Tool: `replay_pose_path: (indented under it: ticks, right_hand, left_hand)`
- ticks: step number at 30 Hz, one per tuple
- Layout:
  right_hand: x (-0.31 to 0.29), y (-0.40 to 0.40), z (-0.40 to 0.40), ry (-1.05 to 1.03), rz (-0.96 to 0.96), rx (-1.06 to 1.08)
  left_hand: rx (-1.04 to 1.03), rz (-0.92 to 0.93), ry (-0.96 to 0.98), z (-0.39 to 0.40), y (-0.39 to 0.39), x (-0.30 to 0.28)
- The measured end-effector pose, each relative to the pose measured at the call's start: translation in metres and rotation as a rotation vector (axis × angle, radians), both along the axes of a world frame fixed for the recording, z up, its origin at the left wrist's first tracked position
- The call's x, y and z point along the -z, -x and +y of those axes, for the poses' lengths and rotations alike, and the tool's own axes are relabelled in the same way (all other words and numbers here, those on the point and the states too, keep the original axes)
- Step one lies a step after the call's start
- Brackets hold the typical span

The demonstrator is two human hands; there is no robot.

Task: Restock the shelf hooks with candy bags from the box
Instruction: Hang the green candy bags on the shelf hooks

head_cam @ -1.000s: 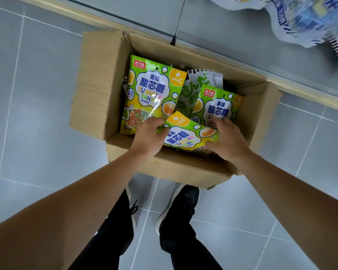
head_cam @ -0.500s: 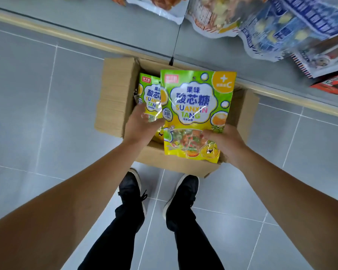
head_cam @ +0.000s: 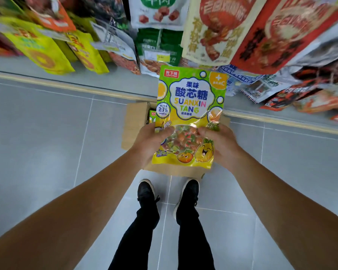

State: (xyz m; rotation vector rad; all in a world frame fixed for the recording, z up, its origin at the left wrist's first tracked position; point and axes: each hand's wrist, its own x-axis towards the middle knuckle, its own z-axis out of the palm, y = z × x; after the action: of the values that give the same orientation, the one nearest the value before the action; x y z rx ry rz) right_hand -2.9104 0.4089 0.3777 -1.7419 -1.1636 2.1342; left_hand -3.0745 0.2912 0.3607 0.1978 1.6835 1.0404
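Observation:
A green and yellow candy bag [head_cam: 191, 106] with fruit cartoons stands upright in front of me, held by its lower corners. My left hand [head_cam: 150, 142] grips its bottom left edge, thumb across the clear window. My right hand [head_cam: 221, 144] grips the bottom right edge the same way. Below the bag the open cardboard box [head_cam: 135, 117] sits on the floor, mostly hidden by the bag and my hands. Another bag of the same candy [head_cam: 152, 117] peeks out at the box's left side.
Hanging snack bags fill the shelf above: yellow ones [head_cam: 41, 49] at left, green ones [head_cam: 158, 45] in the middle, red ones [head_cam: 265, 34] at right. A shelf base edge [head_cam: 66, 84] runs across the grey tile floor. My black shoes [head_cam: 146, 193] stand just behind the box.
Both hands lifted one candy bag out of the box and raised it upright toward the shelf. My view tilted up, bringing the hanging bags into sight.

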Motion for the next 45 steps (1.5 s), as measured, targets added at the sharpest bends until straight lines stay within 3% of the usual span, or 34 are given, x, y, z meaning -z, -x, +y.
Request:
replay_pose_path:
  ticks: [6, 15, 28, 33, 45]
  right_hand:
    - [-0.118, -0.014, -0.030, -0.231, -0.019, 0.062]
    - [-0.248, -0.079, -0.053, -0.363, 0.056, 0.183]
    - [-0.450, -0.280, -0.092, -0.698, 0.233, 0.239]
    - [-0.511, -0.361, -0.083, -0.788, 0.302, 0.326]
    - [-0.620, -0.459, -0.001, -1.030, 0.398, 0.385]
  left_hand:
    - [0.050, -0.002, -0.090, -0.018, -0.014, -0.112]
    - [0.210, 0.129, -0.275, -0.014, -0.062, -0.247]
    - [0.312, 0.335, -0.606, -0.034, -0.251, -0.441]
    - [0.299, 0.411, -0.703, -0.024, -0.333, -0.518]
    - [0.390, 0.483, -0.953, 0.066, -0.433, -0.641]
